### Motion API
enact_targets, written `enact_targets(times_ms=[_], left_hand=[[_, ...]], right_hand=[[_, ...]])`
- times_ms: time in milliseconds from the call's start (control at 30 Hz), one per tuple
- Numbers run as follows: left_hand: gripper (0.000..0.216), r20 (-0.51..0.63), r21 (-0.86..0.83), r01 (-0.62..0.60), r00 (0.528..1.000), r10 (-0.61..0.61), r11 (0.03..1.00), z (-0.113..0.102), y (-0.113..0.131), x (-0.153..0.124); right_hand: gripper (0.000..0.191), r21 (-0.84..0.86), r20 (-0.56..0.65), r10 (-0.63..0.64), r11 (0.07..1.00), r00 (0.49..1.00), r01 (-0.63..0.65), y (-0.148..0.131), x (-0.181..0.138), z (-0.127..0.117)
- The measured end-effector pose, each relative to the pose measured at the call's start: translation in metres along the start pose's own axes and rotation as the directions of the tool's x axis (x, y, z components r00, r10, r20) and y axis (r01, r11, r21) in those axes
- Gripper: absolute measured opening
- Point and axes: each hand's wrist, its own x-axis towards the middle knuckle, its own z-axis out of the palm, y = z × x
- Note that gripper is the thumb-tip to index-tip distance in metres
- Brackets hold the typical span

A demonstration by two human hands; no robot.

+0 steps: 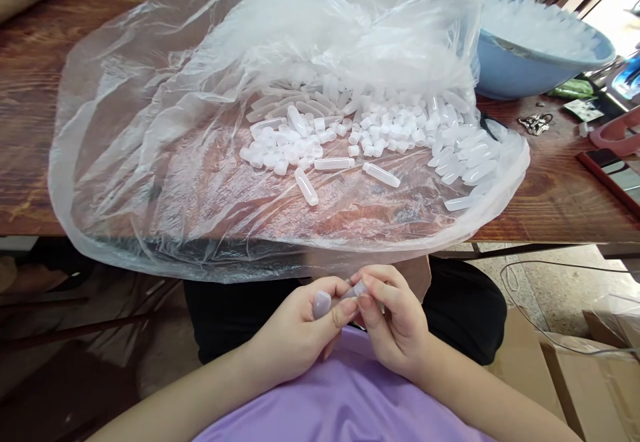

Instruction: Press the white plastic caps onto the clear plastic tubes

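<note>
Seated at the desk's (30, 182) near edge, I hold a small translucent plastic tube (345, 297) over my lap, above my purple shirt (345, 395). My left hand (300, 329) is closed around its rounded end, thumb and fingers pinching it; my right hand (395, 322) meets it from the other side, fingertips clamped on the tube's other end, so both hands are pressed together in front of me. Just beyond them, a clear plastic sheet (125, 135) hangs over the wooden desk's front edge and spreads wide across the top. On the sheet lie loose tubes (306, 186), a few scattered singly near me, with a heap of small white caps (385, 129) behind them and more tubes piled to the right (465, 159). Farther back, the sheet bunches up into a crumpled bag. At the far right stands a blue basin (520, 72), with a bunch of keys (535, 123) lying on the desk close beside it. Cardboard boxes (580, 375) sit on the floor to my right.
</note>
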Motion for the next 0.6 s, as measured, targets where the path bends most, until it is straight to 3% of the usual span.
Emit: enact_targets(times_ms=[200, 267, 367, 433, 500, 533, 600], left_hand=[[0.043, -0.001, 0.052, 0.031, 1.0, -0.031, 0.998, 0.0, 0.004, 0.001], [0.043, 0.025, 0.116, 0.063, 0.997, -0.066, 0.991, -0.002, 0.009, 0.003], [0.042, 0.108, 0.216, 0.108, 0.985, -0.134, 0.97, -0.007, 0.011, 0.011], [0.044, 0.177, 0.243, 0.131, 0.968, -0.176, 0.961, -0.008, 0.005, 0.023], [0.049, 0.191, 0.23, 0.159, 0.96, -0.205, 0.96, -0.007, -0.005, 0.039], [0.051, 0.149, 0.203, 0.182, 0.965, -0.214, 0.962, -0.005, -0.011, 0.048], [0.051, -0.022, 0.121, 0.235, 0.972, -0.234, 0.965, 0.0, -0.021, 0.066]], right_hand=[[0.03, -0.042, 0.03, 0.035, 0.999, 0.999, -0.034, 0.006, -0.003, -0.003], [0.024, -0.126, 0.091, 0.04, 0.992, 0.995, -0.028, 0.008, -0.005, -0.009], [0.019, -0.339, 0.169, -0.039, 0.936, 0.985, 0.095, 0.006, 0.0, -0.024], [0.017, -0.46, 0.102, -0.118, 0.875, 0.988, 0.152, 0.003, 0.014, -0.035], [0.015, -0.559, -0.012, -0.135, 0.823, 0.991, 0.105, 0.002, 0.038, -0.042], [0.012, -0.612, -0.017, -0.104, 0.788, 0.994, 0.072, 0.004, 0.053, -0.044], [0.012, -0.745, 0.107, 0.129, 0.667, 0.986, -0.007, 0.011, 0.088, -0.044]])
